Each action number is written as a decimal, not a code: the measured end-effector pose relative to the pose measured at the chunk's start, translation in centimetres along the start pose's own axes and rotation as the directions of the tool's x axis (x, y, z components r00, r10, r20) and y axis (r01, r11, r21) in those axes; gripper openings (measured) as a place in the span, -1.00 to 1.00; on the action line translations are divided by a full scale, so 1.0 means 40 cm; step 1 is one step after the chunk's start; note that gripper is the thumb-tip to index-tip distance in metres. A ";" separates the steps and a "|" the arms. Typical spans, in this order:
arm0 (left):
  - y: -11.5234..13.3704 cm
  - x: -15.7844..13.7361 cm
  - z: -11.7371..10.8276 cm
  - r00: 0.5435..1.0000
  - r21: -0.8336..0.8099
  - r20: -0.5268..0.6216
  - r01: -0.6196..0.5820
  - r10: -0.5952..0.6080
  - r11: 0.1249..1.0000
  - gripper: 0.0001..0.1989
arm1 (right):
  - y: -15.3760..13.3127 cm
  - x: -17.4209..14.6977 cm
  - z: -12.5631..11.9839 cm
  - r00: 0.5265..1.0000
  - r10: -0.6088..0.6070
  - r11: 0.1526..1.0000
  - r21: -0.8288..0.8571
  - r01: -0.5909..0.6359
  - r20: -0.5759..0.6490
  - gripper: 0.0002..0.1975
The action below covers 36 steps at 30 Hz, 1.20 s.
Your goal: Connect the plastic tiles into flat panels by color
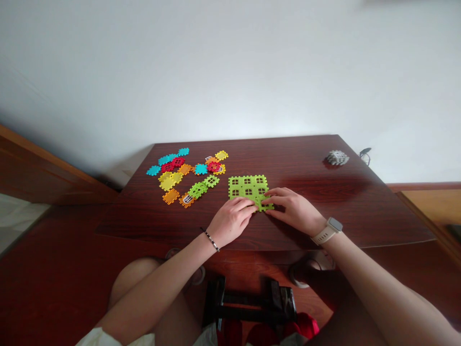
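Observation:
A flat light-green panel [248, 181] of joined square building tiles with toothed edges and window cut-outs lies on the table. My left hand [232, 221] is closed at its near edge, the fingers together and pressing on the lower tiles. At the near right corner, my right hand [293, 209] grips the panel with bent fingers. The two hands' fingertips almost meet there and cover parts of the lowest row. Left of the panel lie several loose green tiles [198, 190], apart from both hands.
On the dark wooden table [309, 154], loose blue tiles [153, 170], yellow tiles [167, 183], red tiles [177, 162] and orange tiles [170, 196] spread over the left side. A pile of grey tiles [337, 157] sits far right. Behind stands a white wall [230, 72].

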<state>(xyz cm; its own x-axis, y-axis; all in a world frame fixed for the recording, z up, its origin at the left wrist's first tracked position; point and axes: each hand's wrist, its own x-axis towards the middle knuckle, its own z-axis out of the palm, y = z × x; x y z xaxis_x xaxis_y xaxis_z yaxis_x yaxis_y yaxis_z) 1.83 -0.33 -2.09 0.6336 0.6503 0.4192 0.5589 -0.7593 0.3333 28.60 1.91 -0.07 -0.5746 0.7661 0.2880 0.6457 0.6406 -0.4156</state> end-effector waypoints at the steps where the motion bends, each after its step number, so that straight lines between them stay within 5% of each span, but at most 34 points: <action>1: -0.001 0.000 0.000 1.000 0.007 -0.001 -0.008 0.008 1.000 -0.69 | 0.000 0.000 0.001 1.000 -0.004 1.000 -0.001 0.004 0.001 -0.80; 24: 0.007 0.006 -0.007 0.998 0.094 0.029 -0.058 0.056 0.994 -0.70 | -0.006 -0.002 0.003 1.000 0.015 1.000 -0.008 -0.015 0.013 -0.79; 31: 0.004 0.002 -0.005 0.998 0.086 0.021 -0.058 0.057 0.995 -0.70 | -0.004 -0.001 -0.037 0.992 0.101 0.994 -0.034 -0.104 -0.076 -0.78; 36: 0.004 0.002 -0.005 0.998 0.080 0.032 -0.054 0.052 0.995 -0.68 | -0.022 0.000 -0.041 0.994 0.110 0.993 -0.052 -0.110 -0.008 -0.67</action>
<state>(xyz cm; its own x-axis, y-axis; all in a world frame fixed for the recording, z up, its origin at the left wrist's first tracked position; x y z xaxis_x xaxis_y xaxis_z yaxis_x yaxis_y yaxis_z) 1.86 -0.41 -1.83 0.6787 0.6105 0.4083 0.5645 -0.7892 0.2417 28.87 1.44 1.70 -0.4964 0.8321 0.2475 0.7303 0.5544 -0.3991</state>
